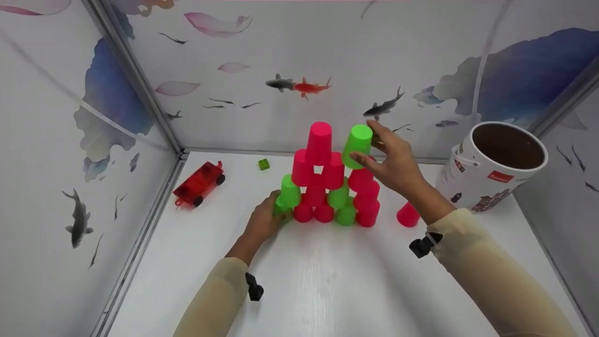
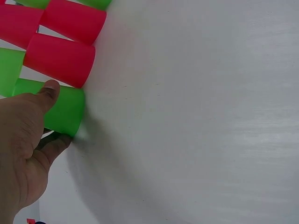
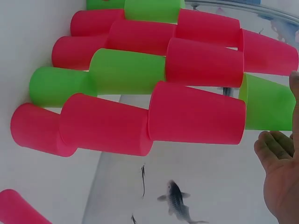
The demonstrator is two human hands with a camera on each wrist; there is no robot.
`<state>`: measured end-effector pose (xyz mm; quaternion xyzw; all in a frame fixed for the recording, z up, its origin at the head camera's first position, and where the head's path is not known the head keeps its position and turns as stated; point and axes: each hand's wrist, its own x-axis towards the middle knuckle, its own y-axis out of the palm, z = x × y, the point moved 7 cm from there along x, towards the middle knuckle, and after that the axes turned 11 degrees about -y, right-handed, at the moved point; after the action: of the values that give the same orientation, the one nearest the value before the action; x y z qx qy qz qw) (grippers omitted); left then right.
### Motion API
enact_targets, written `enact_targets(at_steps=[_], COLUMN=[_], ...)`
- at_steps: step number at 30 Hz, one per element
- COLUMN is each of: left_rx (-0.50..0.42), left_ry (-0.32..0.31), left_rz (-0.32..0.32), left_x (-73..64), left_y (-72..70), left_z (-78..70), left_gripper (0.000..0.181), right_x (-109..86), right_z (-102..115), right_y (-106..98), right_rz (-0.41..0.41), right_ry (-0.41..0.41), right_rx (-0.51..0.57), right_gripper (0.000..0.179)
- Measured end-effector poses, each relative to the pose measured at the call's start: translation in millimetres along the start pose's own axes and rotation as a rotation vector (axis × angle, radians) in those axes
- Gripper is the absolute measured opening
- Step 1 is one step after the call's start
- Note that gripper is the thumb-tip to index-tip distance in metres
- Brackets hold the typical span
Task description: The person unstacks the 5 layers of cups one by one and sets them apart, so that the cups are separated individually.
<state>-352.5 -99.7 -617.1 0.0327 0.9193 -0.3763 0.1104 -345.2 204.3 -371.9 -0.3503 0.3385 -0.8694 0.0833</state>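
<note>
Pink and green plastic cups stand upside down in a stepped stack, with a pink cup topping its middle. My right hand holds a green cup between thumb and fingers at the upper right of the stack. In the right wrist view, that green cup has its rim against the end of a pink cup; whether it bears weight there I cannot tell. Low on the left side, my left hand grips the bottom corner green cup, thumb on one side and fingers on the other.
A loose pink cup is on the table right of the stack, near my right forearm. Behind it stands a white bucket. A red toy wagon and a small green block lie to the left. Printed walls enclose the table.
</note>
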Motion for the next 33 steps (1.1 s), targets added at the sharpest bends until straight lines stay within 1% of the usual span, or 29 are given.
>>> enact_targets(at_steps=[6, 10, 18, 22, 24, 28, 30, 33], left_rx=[-0.002, 0.0, 0.015, 0.017, 0.015, 0.014, 0.012, 0.016], left_ry=[0.012, 0.025, 0.034, 0.028, 0.024, 0.029, 0.033, 0.036], left_rz=[0.004, 0.001, -0.003, -0.006, -0.007, -0.008, -0.007, -0.005], left_x=[-2.1, -2.2, 0.0, 1.0, 0.9, 0.8, 0.4, 0.6], left_y=[-0.2, -0.1, 1.5, 1.3, 0.7, 0.0, -0.1, 0.1], left_z=[-2.1, -3.3, -3.7, -0.9, 0.5, 1.9, 1.9, 1.9], left_gripper=[0.067, 0.066, 0.071, 0.071, 0.071, 0.073, 0.073, 0.073], right_x=[2.1, 1.9, -4.9, -13.0, -18.0, -31.8, -42.0, -60.3], right_z=[1, 1, -3, -10, -14, -29, -39, -54], right_y=[2, -3, -29, -45, -54, -71, -78, -86], right_rz=[-0.012, -0.024, -0.086, -0.117, -0.13, -0.159, -0.172, -0.195], right_ry=[0.029, 0.041, 0.003, 0.01, 0.031, 0.115, 0.169, 0.223], right_rx=[0.023, 0.019, -0.043, -0.069, -0.075, -0.083, -0.082, -0.082], right_gripper=[0.07, 0.069, 0.068, 0.067, 0.067, 0.067, 0.067, 0.067])
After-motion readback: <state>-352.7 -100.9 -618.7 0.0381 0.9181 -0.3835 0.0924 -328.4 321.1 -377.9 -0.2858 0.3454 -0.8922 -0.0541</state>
